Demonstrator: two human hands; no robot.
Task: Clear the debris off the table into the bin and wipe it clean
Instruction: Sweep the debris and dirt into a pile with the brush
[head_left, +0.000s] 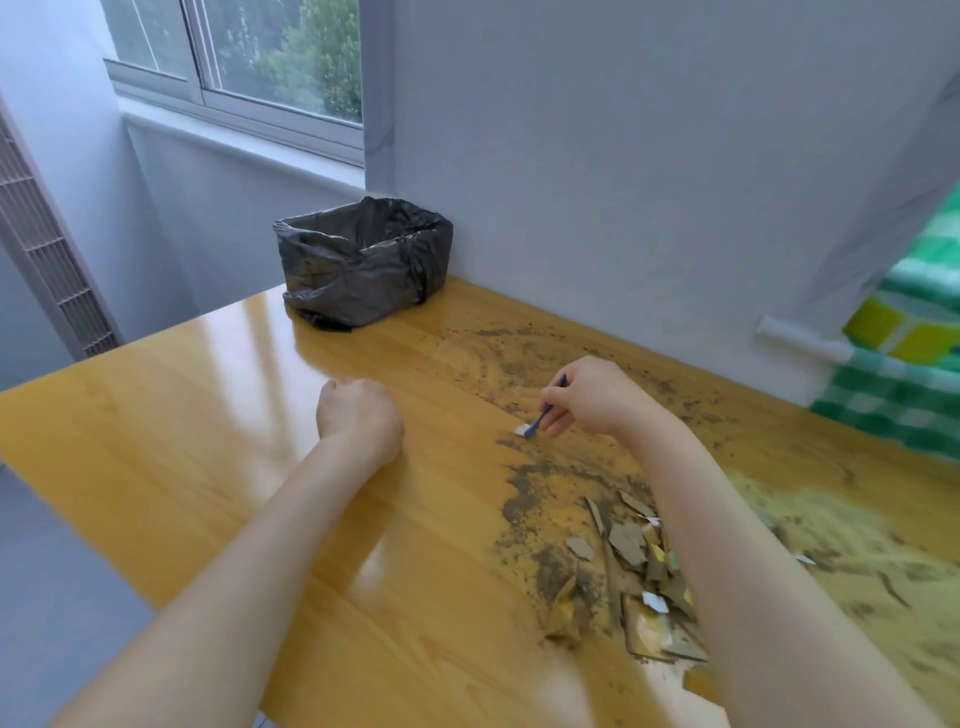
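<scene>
I look down on a glossy yellow wooden desk (182, 441) against a pale wall (623, 156), with a window (285, 52) at 11 o'clock and the bin (363, 265), lined with a black bag, standing on the desk's far edge near 12 o'clock. Dark dirt (535, 493) spreads from 2 to 4 o'clock, with cardboard scraps (628, 545) heaped at 4 o'clock and a sandy pile (831, 530) beyond them at 3 o'clock. My left hand (358, 415) is curled into a fist at centre with nothing visible in it, while my right hand (592, 397) pinches a thin blue-handled tool (545, 410), its pale tip down on the dirt's edge.
</scene>
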